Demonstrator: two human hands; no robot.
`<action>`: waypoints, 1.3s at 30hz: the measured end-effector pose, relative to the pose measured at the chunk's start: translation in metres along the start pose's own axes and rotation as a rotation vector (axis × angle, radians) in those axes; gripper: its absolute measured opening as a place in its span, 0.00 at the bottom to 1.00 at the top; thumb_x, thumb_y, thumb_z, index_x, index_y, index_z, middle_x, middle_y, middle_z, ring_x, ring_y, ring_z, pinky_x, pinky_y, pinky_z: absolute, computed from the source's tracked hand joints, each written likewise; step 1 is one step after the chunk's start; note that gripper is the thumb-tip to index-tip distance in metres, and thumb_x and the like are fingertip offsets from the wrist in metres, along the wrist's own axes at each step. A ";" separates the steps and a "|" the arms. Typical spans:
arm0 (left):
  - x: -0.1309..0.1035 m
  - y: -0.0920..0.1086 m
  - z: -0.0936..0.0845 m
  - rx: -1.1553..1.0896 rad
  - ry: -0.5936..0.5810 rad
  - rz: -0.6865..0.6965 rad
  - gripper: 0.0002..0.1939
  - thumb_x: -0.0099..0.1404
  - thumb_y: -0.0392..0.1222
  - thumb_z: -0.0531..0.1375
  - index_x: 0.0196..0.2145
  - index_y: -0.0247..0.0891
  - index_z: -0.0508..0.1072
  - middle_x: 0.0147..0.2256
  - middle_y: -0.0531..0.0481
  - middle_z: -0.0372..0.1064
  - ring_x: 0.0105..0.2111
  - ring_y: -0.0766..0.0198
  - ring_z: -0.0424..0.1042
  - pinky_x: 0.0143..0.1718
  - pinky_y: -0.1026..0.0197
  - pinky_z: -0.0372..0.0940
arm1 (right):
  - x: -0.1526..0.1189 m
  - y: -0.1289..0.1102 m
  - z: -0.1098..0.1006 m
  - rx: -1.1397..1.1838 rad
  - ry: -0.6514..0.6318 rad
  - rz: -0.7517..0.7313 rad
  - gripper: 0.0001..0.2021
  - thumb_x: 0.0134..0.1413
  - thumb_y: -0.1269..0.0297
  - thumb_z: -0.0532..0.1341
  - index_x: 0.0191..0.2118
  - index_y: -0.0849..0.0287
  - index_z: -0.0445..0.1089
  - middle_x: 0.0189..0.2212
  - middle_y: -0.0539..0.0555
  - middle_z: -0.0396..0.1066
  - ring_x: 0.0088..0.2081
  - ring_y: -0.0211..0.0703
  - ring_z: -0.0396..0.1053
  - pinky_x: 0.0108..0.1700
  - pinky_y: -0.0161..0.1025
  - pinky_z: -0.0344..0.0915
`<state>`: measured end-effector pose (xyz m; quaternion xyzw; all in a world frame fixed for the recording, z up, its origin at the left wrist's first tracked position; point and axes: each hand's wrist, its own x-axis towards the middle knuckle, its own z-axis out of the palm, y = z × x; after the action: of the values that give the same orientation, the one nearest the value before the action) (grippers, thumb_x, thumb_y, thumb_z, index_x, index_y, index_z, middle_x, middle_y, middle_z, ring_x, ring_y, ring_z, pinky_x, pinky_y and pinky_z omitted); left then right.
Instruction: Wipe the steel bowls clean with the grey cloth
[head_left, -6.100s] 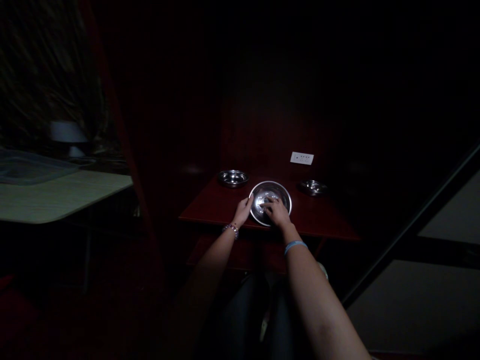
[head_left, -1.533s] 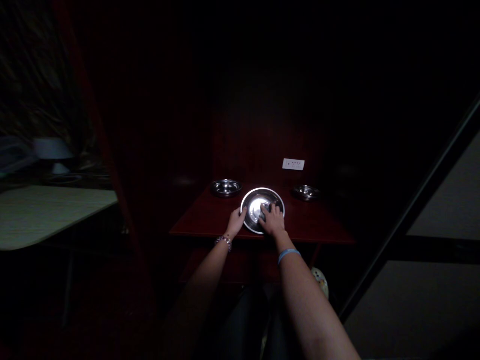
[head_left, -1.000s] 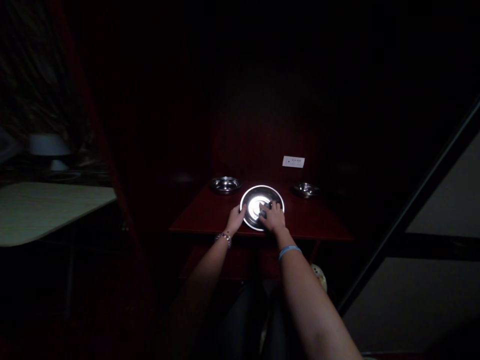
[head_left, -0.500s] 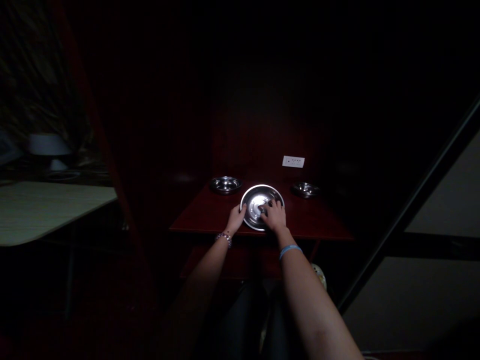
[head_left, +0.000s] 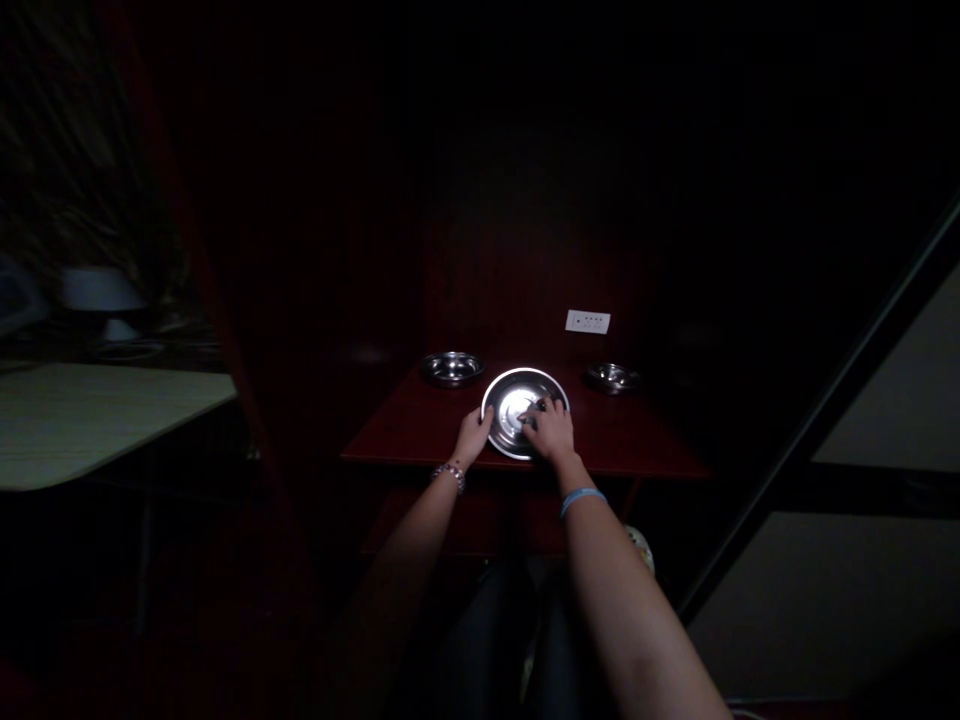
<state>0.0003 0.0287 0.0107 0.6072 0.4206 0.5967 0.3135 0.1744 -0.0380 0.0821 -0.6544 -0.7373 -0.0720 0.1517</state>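
Observation:
A shiny steel basin [head_left: 517, 396] is tilted towards me over the front of a dark red desk [head_left: 420, 430]. Its left rim is gripped by my left hand [head_left: 472, 437], thumb on the inner side. My right hand [head_left: 553, 431] reaches inside the basin with bent fingers against the inner surface. Something dark shows between those fingers; whether it is an object or a reflection is unclear. Further back on the desk stand a second steel basin [head_left: 452, 369] on the left and a smaller steel bowl [head_left: 612, 377] on the right.
A white socket plate [head_left: 587, 321] is on the dark back panel. To the left is a pale table [head_left: 97, 415], with a white lamp [head_left: 105, 290] behind it. A lower red shelf [head_left: 405, 525] sits under the desk. The room is very dim.
Almost nothing differs. The view has shifted very slightly, while both hands keep about the same place on the basin.

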 end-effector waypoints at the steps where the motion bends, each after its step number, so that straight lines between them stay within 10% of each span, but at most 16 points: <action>1: 0.000 0.000 0.000 -0.004 0.000 -0.001 0.21 0.64 0.55 0.57 0.38 0.33 0.78 0.34 0.44 0.78 0.35 0.55 0.75 0.38 0.57 0.69 | 0.000 0.001 0.001 -0.001 -0.002 -0.002 0.19 0.63 0.55 0.55 0.56 0.45 0.72 0.66 0.54 0.55 0.63 0.55 0.51 0.61 0.48 0.51; 9: 0.001 -0.002 0.000 0.066 0.007 0.012 0.20 0.66 0.53 0.54 0.36 0.33 0.77 0.31 0.44 0.76 0.32 0.57 0.74 0.35 0.58 0.67 | 0.002 0.006 0.009 0.046 0.157 0.051 0.27 0.60 0.61 0.58 0.64 0.55 0.59 0.71 0.59 0.40 0.64 0.50 0.52 0.62 0.42 0.52; 17: -0.002 0.002 0.000 0.215 0.065 0.037 0.18 0.68 0.47 0.52 0.29 0.36 0.75 0.25 0.46 0.73 0.27 0.58 0.70 0.33 0.58 0.63 | -0.004 -0.005 0.015 -0.047 0.223 0.113 0.22 0.62 0.58 0.57 0.61 0.54 0.65 0.66 0.62 0.54 0.63 0.58 0.53 0.64 0.52 0.46; 39: 0.000 0.012 0.005 0.260 -0.032 0.017 0.16 0.70 0.44 0.51 0.32 0.34 0.75 0.27 0.46 0.74 0.28 0.61 0.71 0.34 0.60 0.65 | -0.004 0.013 0.031 0.085 0.048 0.071 0.25 0.66 0.68 0.50 0.67 0.60 0.58 0.62 0.62 0.65 0.57 0.50 0.67 0.55 0.39 0.65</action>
<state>0.0067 0.0240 0.0210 0.6556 0.4840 0.5303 0.2337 0.1841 -0.0309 0.0503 -0.6712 -0.7120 -0.0510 0.1996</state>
